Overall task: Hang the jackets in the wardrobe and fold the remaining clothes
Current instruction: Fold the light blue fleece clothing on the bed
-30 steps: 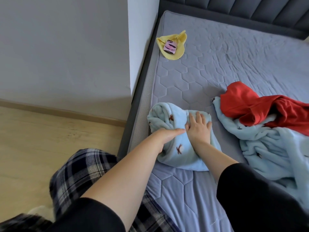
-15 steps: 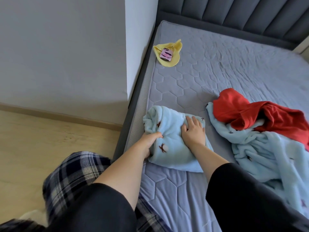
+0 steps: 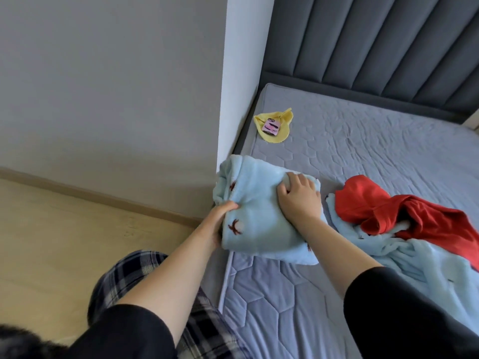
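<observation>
Since the earlier frame the folded blue fleece [image 3: 261, 221] has slid to the left edge of the bed [image 3: 285, 301], beside the wall corner [image 3: 228, 120]. The left hand [image 3: 220, 220] curls its fingers round the fleece's side, and the right hand [image 3: 298, 199] has its fingers bunched into the top. To do the step well, I would grip evenly on both sides so that the folds stay closed.
</observation>
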`<state>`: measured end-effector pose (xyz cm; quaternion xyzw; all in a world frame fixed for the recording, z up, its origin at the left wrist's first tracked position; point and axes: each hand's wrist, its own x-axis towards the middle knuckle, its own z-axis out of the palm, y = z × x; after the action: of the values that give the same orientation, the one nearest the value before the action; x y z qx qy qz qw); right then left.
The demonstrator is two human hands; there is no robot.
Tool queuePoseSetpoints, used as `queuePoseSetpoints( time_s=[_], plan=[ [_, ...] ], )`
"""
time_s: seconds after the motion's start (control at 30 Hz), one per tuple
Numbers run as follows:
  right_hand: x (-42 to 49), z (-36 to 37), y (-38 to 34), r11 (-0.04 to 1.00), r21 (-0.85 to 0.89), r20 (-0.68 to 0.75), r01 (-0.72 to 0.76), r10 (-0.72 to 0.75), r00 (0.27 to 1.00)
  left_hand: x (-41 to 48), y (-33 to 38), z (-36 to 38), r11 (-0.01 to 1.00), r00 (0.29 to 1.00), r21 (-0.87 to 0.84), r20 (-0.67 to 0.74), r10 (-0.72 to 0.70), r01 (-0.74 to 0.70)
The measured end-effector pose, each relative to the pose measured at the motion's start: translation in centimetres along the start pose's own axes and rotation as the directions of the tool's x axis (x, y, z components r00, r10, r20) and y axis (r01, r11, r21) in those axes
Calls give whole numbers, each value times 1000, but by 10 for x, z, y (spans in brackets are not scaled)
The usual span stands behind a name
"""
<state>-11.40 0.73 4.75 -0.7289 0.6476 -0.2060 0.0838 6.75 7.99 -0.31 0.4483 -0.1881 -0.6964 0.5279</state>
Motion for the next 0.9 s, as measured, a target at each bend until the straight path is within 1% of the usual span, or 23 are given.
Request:
queuePoseSetpoints(
  time_s=[0.1, 0.17, 0.23, 0.37, 0.47, 0.53, 0.67, 0.8, 0.9],
  plan=[
    [0, -1, -50, 993, -60, 82, 97, -92, 992, -24, 13, -29, 994, 995, -77, -64, 79, -83],
    [-3, 1, -87, 986, -49, 112, 160, -154, 982, -43, 29, -54, 985, 981, -80, -131, 144, -155],
    [-8, 5, -129, 973, -25, 117, 228, -223, 968, -66, 50, -79, 973, 965, -73, -166, 205, -219],
    [-22, 19, -218, 928, -2, 116, 374, -371, 921, -114, 89, -132, 921, 910, -104, -232, 344, -375],
    [-31, 36, -283, 865, -18, 110, 502, -497, 861, -139, 114, -173, 866, 854, -148, -310, 419, -478],
    [-34, 53, -325, 815, -39, 119, 578, -570, 813, -148, 126, -200, 844, 825, -168, -374, 424, -509],
    [-26, 110, -402, 743, -48, 190, 668, -649, 736, -142, 148, -268, 838, 810, -249, -489, 325, -486],
    [-12, 178, -476, 707, -58, 325, 705, -654, 683, -126, 166, -347, 783, 817, -370, -503, 283, -499],
    [6, 212, -532, 658, -46, 355, 752, -693, 628, -120, 197, -387, 736, 811, -434, -521, 265, -520]
  ],
)
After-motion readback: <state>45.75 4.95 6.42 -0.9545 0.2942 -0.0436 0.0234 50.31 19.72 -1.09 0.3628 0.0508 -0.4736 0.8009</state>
